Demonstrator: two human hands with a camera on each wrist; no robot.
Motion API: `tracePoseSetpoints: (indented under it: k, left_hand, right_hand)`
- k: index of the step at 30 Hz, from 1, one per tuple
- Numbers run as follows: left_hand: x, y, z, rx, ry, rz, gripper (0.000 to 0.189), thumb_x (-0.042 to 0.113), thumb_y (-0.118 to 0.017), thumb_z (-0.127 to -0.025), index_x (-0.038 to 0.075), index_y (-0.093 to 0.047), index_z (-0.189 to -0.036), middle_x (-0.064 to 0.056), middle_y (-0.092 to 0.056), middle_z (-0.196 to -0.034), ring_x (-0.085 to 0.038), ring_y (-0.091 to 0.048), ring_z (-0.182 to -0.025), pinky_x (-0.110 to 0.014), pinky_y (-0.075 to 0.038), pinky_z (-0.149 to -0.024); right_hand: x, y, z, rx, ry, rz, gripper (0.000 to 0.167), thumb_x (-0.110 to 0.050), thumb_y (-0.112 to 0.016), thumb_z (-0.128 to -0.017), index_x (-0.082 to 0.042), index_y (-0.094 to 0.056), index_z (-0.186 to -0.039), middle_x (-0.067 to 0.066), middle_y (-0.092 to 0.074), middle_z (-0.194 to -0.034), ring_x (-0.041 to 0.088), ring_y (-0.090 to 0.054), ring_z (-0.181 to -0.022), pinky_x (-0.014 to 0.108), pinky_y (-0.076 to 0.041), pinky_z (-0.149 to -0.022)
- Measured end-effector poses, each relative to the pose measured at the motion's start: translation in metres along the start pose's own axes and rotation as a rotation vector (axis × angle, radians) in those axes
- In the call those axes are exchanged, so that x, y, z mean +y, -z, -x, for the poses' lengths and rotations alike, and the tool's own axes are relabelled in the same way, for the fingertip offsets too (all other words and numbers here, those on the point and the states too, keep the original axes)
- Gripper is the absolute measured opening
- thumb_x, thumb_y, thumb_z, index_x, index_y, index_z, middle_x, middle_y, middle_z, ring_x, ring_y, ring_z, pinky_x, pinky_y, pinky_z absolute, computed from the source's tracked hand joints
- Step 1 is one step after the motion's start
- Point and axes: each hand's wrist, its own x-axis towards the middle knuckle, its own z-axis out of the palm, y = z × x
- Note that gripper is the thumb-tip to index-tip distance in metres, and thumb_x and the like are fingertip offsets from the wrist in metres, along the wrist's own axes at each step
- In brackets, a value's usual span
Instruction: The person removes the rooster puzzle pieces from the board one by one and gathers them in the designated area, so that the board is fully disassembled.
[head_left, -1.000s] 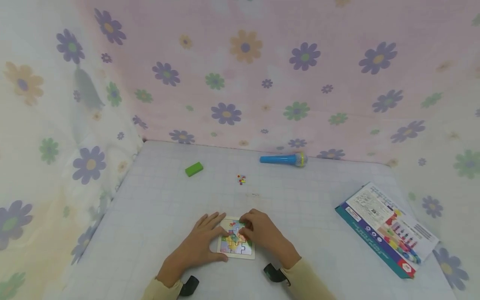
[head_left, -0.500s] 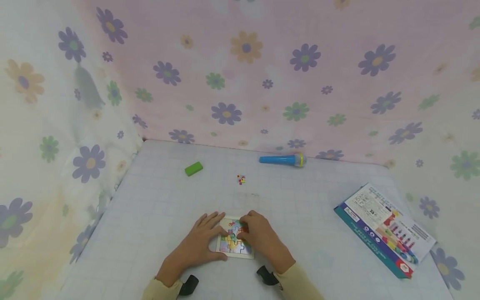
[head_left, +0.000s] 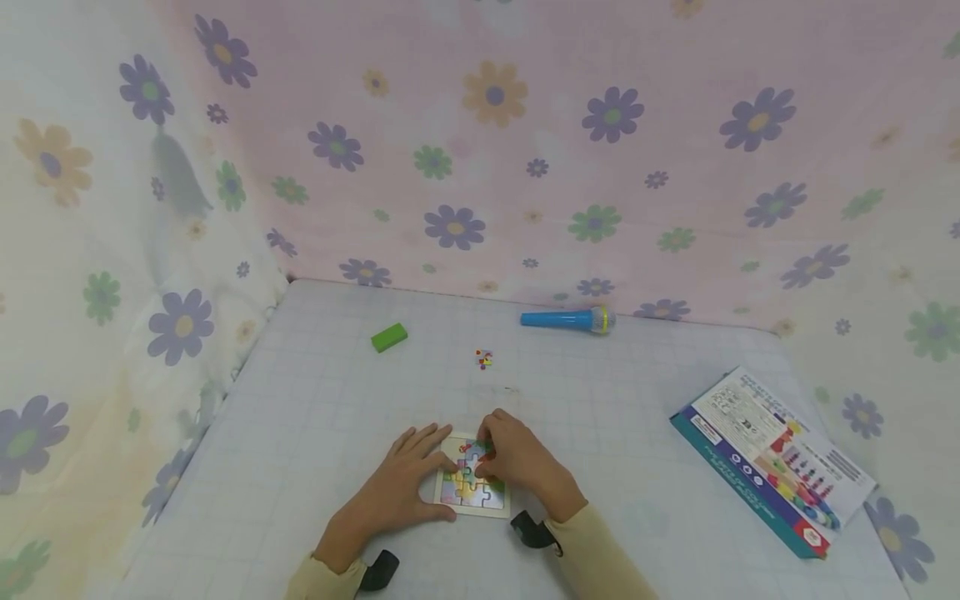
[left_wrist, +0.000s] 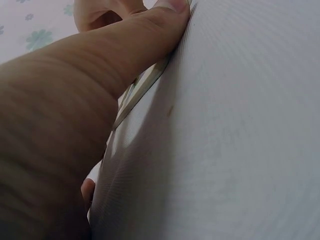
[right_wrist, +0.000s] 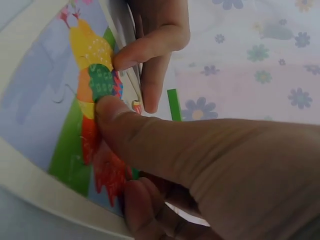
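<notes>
A small jigsaw puzzle (head_left: 472, 495) in a pale frame lies on the table, showing a colourful picture. My left hand (head_left: 408, 479) rests at its left side with fingers spread, the index fingertip over the picture and the thumb by the near edge. My right hand (head_left: 525, 458) bends over the puzzle's right side, thumb and fingertips pinching a red-patterned puzzle piece (right_wrist: 107, 170) at the picture. In the right wrist view, the right thumb (right_wrist: 112, 107) lies against the picture and partly hides it. In the left wrist view, the left thumb (left_wrist: 150, 32) covers much of the frame's edge (left_wrist: 142, 92).
A loose puzzle piece (head_left: 483, 359) lies beyond the puzzle. Farther back are a green block (head_left: 389, 337) and a blue toy microphone (head_left: 558, 320). At the right lies a flat printed box (head_left: 772, 458). Flowered cloth (head_left: 495, 167) hangs behind the table (head_left: 322, 400).
My right hand has shifted slightly over the puzzle's right side, its knuckles now a little farther forward. Red on the picture shows beside its fingers. My left hand has stayed in place.
</notes>
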Motion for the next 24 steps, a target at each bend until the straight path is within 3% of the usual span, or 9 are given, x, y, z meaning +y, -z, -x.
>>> tracePoseSetpoints:
  k: [5,10,18,24]
  left_hand:
    - [0.001,0.000,0.000,-0.009,0.010,-0.004,0.056,0.065,-0.079,-0.074,0.034,-0.065,-0.117,-0.002,-0.037,-0.166,-0.030,-0.030,-0.155,-0.057,-0.019,-0.130]
    - [0.002,0.001,0.000,-0.009,0.015,-0.007,0.055,0.065,-0.080,-0.074,0.033,-0.065,-0.117,-0.002,-0.038,-0.165,-0.030,-0.030,-0.155,-0.056,-0.020,-0.130]
    - [0.000,0.001,0.000,0.000,0.007,-0.007,0.056,0.064,-0.082,-0.073,0.032,-0.065,-0.117,-0.002,-0.038,-0.165,-0.029,-0.031,-0.155,-0.056,-0.021,-0.129]
    - [-0.001,0.000,0.000,0.008,-0.007,0.000,0.057,0.067,-0.079,-0.074,0.034,-0.065,-0.118,-0.002,-0.037,-0.165,-0.029,-0.031,-0.155,-0.056,-0.022,-0.129]
  right_hand:
    - [0.004,-0.002,0.003,0.029,0.038,-0.022,0.033,-0.019,-0.085,-0.083,-0.012,-0.067,-0.110,-0.002,-0.062,-0.102,0.011,-0.055,-0.088,0.029,-0.055,-0.081]
    - [0.012,-0.005,0.004,0.059,0.096,-0.037,0.033,-0.016,-0.082,-0.086,-0.011,-0.072,-0.117,-0.003,-0.064,-0.099,0.009,-0.054,-0.082,0.020,-0.051,-0.072]
    - [0.019,-0.007,0.006,0.036,0.209,0.024,0.031,-0.018,-0.077,-0.092,-0.010,-0.073,-0.122,-0.005,-0.065,-0.103,0.003,-0.050,-0.080,0.017,-0.048,-0.070]
    - [0.019,-0.012,0.013,0.011,0.214,0.059,0.044,-0.031,-0.080,-0.089,-0.014,-0.068,-0.128,-0.005,-0.063,-0.112,0.004,-0.053,-0.092,0.026,-0.055,-0.085]
